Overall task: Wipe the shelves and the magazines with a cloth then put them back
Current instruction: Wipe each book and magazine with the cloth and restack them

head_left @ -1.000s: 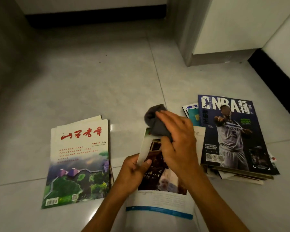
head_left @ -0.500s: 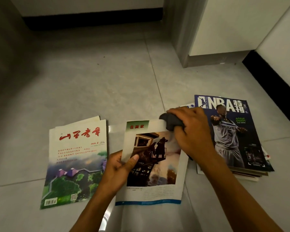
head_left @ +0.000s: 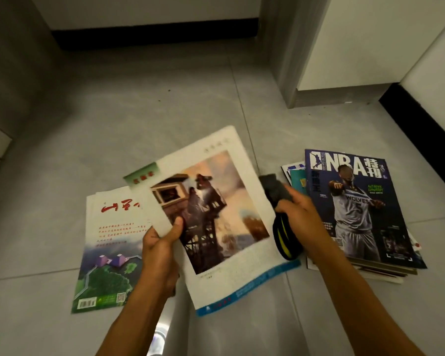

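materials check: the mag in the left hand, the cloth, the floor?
Held magazine: coated paper, probably; smooth printed cover, thin enough to flex off the left hand.
Cloth gripped by the right hand: soft dark fabric, matte, bunched; a black and yellow band hangs below.
Floor: grey tile, likely glazed; grout lines, faint sheen.

red title (head_left: 121,205): right part covered by held magazine (head_left: 216,217)
stack (head_left: 380,268): lower covers hidden under NBA issue (head_left: 357,206)
cloth (head_left: 280,199): middle wrapped inside right hand (head_left: 302,217)
forearms: cut off at bottom edge
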A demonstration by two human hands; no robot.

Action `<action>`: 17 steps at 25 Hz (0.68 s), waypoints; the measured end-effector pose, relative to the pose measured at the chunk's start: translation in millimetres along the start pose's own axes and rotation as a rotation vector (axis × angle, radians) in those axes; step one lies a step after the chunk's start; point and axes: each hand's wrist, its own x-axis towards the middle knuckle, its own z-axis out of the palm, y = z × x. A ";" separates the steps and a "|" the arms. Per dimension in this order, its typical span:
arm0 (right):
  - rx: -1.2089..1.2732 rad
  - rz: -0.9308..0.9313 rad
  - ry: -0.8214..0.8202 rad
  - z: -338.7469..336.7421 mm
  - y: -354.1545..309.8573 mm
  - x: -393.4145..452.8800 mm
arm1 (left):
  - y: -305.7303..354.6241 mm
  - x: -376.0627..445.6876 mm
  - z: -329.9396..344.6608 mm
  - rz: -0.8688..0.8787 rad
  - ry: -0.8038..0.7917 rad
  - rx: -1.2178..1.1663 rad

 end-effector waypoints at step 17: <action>-0.256 -0.091 -0.236 -10.9 5.8 -19.4 | 24.9 5.0 9.6 0.086 0.110 0.184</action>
